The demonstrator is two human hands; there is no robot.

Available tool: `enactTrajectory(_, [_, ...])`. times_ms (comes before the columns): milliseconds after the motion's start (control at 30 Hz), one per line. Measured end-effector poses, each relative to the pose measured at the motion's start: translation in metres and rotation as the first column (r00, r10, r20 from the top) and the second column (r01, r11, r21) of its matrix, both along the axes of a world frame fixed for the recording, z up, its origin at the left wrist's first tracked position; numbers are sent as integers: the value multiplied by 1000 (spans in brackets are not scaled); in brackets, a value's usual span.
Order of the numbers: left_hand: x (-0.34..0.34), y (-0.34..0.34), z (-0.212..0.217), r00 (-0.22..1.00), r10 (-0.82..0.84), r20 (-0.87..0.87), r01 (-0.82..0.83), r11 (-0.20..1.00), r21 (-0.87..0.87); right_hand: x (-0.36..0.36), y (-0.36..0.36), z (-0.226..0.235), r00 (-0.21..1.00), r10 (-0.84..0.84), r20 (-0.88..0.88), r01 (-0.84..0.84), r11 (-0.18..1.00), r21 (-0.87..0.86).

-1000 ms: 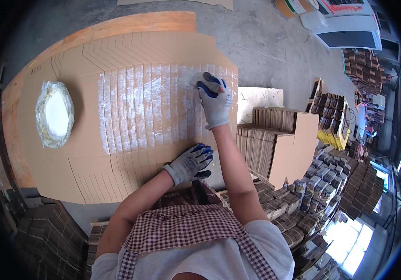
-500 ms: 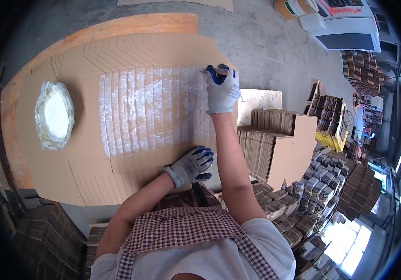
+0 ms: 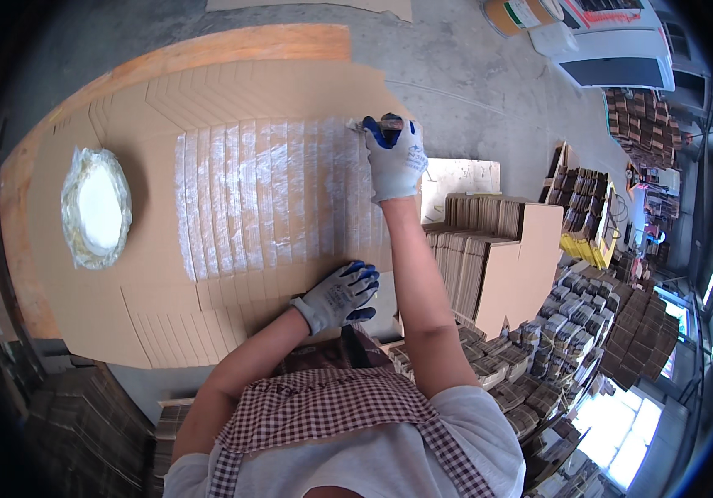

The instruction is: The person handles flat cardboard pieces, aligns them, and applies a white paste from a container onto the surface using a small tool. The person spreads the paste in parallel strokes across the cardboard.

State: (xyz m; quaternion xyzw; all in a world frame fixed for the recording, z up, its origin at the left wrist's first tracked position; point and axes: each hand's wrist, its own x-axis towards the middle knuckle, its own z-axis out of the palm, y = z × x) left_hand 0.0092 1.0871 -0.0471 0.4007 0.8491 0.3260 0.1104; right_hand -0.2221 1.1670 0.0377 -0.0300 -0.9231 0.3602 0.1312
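Note:
In my right hand point(image 3: 396, 158), gloved in grey with blue palm and fingertips, a small brush point(image 3: 355, 124) is gripped, its pale tip pointing left. The tip is at the far edge of a shiny white, wet-looking band point(image 3: 269, 195) across overlapping cardboard sheets point(image 3: 141, 303). My left hand point(image 3: 341, 295), in a matching glove, lies on the near edge of the sheets with its fingers spread and nothing held. At the left, a bowl wrapped in clear plastic point(image 3: 70, 228) holds a smooth white substance point(image 3: 101, 207).
A wooden board point(image 3: 207, 51) lies under the cardboard. To the right stands a stack of folded cardboard point(image 3: 498, 274), with bundled cardboard pieces point(image 3: 560, 324) beyond it. A brown drum point(image 3: 512, 15) is on the concrete floor at the far right.
The brush tip has shifted slightly left at the far edge of the white band, and my right forearm has swung a little to the right. My left hand stays put.

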Motion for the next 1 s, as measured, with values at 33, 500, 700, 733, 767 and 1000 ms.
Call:
enactTrajectory(33, [-1,1,0,1000,-6,-6,6,1000,-9,-6,14,-9,998,13,-66,-6,995,103])
enactTrajectory(500, [3,1,-6,998,18,-64,-19,1000,-8,-37,62,-15,969,-216,119,165,926,339])
enactTrajectory(700, [2,1,-7,995,41,-89,-39,999,21,-38,65,-14,974,-196,112,151,934,324])
enactTrajectory(733, [2,2,-7,994,40,-98,-38,999,25,-39,67,-16,977,-178,118,127,929,348])
enactTrajectory(767, [2,2,-6,995,39,-92,-36,999,28,-42,78,-20,975,-177,136,118,926,359])
enactTrajectory(1000, [0,1,0,998,33,-52,-33,999,2,-46,83,-5,962,-249,114,197,919,343])
